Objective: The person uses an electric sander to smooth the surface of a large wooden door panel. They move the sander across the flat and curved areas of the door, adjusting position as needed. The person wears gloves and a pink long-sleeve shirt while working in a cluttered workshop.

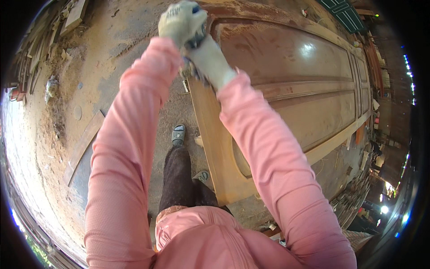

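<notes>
Both my arms, in pink sleeves, reach forward to the near left corner of a large panelled wooden door (pixel 286 54). My left hand (pixel 182 22), in a pale work glove, is curled closed at the top of the view. Just below and to its right, my right hand (pixel 207 60), also gloved, is closed with its fingers bent downward. A dark object (pixel 195 41) shows between the two hands, mostly covered by them, so its kind cannot be made out. The door has reddish-brown panels and a paler, dusty edge (pixel 208 148) beside my legs.
My sandalled foot (pixel 178 134) stands on the dusty floor left of the door. A loose board (pixel 84 145) lies farther left. Stacked timber (pixel 33 54) lines the far left, and a dark green panelled piece (pixel 342 13) is at the far right. Wood scraps (pixel 354 201) pile up at right.
</notes>
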